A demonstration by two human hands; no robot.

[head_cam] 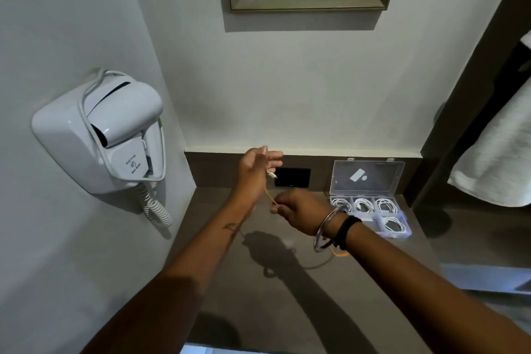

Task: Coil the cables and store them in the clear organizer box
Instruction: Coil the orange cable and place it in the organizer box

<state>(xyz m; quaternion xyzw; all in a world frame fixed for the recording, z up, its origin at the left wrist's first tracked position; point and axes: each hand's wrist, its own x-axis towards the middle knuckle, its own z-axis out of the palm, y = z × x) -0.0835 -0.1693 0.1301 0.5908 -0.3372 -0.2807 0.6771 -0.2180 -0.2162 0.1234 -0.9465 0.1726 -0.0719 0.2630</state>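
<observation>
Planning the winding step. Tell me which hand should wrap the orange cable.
Right, probably. The right hand already pinches the orange cable below the left hand, with the slack trailing on the counter on its side. The left hand holds the connector end, its fingers extended like a spool.

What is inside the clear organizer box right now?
The clear organizer box holds coiled white cables in three back compartments and one front-right. The right hand and wrist cover its front-left corner, so that part cannot be seen.
</observation>
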